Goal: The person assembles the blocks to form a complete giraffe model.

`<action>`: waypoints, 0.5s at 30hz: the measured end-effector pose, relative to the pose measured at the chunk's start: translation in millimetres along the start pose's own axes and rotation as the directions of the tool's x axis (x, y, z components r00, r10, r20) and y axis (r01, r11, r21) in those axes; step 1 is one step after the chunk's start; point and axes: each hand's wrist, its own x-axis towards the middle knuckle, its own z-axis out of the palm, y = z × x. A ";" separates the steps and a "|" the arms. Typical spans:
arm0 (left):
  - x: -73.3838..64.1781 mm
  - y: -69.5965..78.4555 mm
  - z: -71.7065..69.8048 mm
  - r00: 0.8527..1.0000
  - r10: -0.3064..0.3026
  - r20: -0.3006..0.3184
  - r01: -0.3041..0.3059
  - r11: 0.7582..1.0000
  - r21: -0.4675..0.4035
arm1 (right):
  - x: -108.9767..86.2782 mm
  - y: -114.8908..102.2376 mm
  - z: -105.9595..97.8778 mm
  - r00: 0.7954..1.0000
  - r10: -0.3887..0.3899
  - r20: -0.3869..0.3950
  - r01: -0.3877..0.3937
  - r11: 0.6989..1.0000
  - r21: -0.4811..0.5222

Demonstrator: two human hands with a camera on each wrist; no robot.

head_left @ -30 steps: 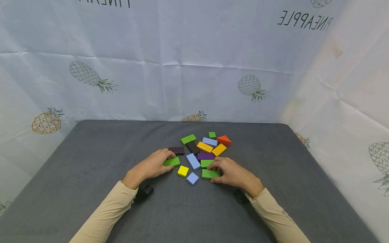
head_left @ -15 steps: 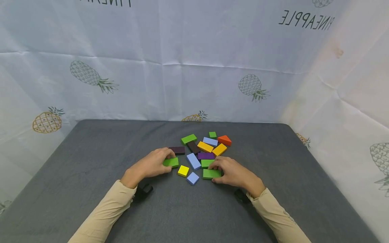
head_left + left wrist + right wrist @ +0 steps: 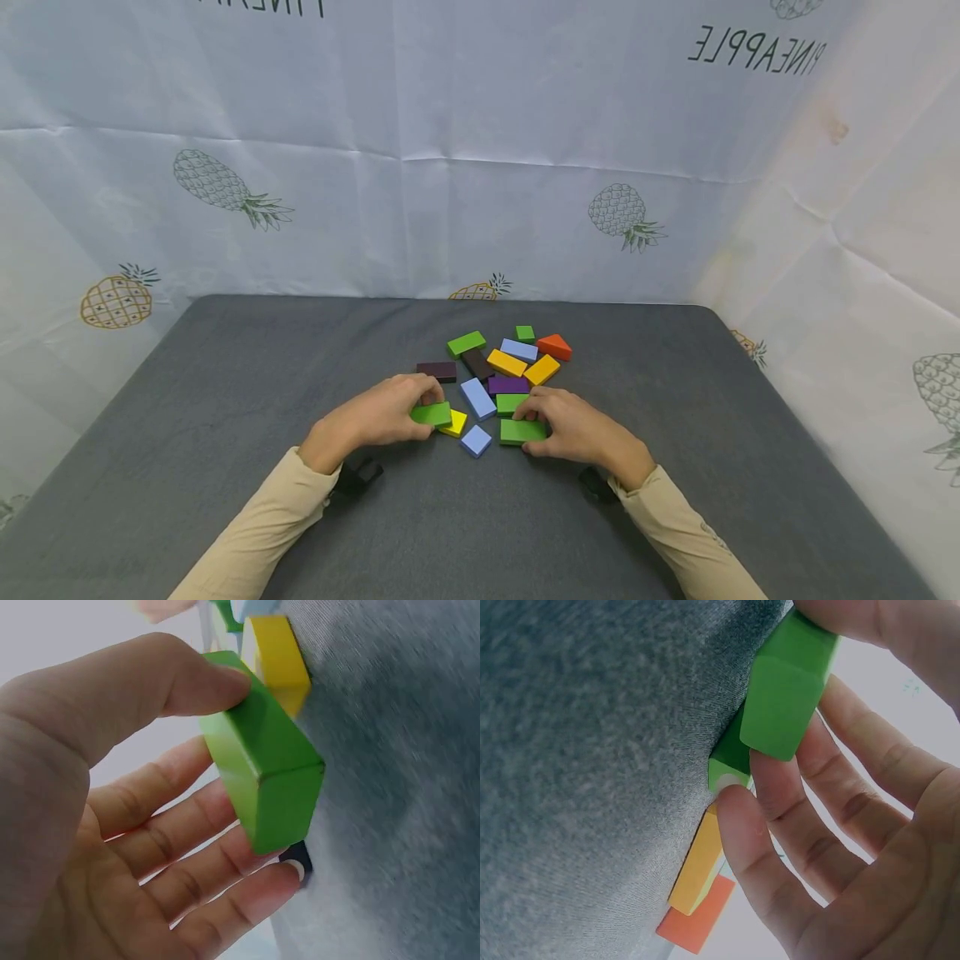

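My left hand pinches a green rectangular block between its thumb and fingertips. In the head view that block overlaps the left part of a yellow block. With thumb and fingers my right hand grips another green block by its long sides, at the near edge of the pile. Just behind it a second green block lies close to the right fingertips. Between the hands are a small light-blue block and a longer light-blue block.
Beyond the hands lie a purple block, two dark blocks, two orange-yellow blocks, an orange-red triangle and further green and light-blue blocks. All rest on a grey cloth-covered table, with a pineapple-print curtain behind.
My left hand has moved slightly right and nearer with its green block, which now overlaps the yellow one in the head view. The right hand has stayed almost still.
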 end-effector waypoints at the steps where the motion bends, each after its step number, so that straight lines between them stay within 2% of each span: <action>1: -0.5 2.1 0.1 1.000 0.008 0.008 -0.008 1.000 -0.006 | 0.0 -0.3 0.0 1.000 0.001 0.000 -0.001 1.000 0.001; 8: -4.3 14.8 4.1 0.996 0.072 0.053 -0.072 0.997 0.002 | -0.5 -3.1 -0.5 1.000 0.006 -0.001 -0.006 1.000 -0.001; 15: -6.2 24.4 9.5 0.990 0.098 0.099 -0.099 0.995 0.005 | -0.9 -2.6 0.5 1.000 -0.017 -0.007 0.017 1.000 0.007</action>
